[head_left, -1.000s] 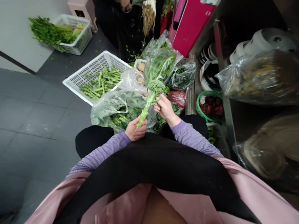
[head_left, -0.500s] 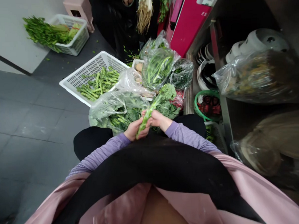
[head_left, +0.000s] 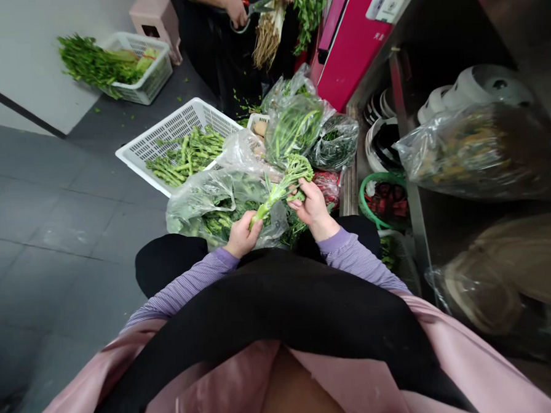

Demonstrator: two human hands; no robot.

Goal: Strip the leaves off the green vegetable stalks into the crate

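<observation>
My left hand (head_left: 244, 234) is closed round the lower end of a broccolini stalk (head_left: 272, 198), which slants up to the right. At its head, my right hand (head_left: 312, 206) has bent fingers pinched on the small florets just under the crown. Below the stalk lies an open clear plastic bag (head_left: 196, 195) with leafy broccolini in it, between my knees. Trimmed green stalks (head_left: 187, 155) lie in a white slotted basket (head_left: 148, 139) beyond the bag.
A co-worker's hand (head_left: 236, 10) holds scissors (head_left: 261, 5) by rooted stems (head_left: 266, 37). Bagged greens (head_left: 294, 128) sit ahead. A metal rack (head_left: 403, 101) stands at right, near a green basket (head_left: 365, 199). Another white basket (head_left: 151, 83) holds leafy greens at far left.
My hands have moved apart along the stalk. The right one has shifted from mid-stem up to the head, while the left keeps the lower end. The co-worker's scissors are now more visible.
</observation>
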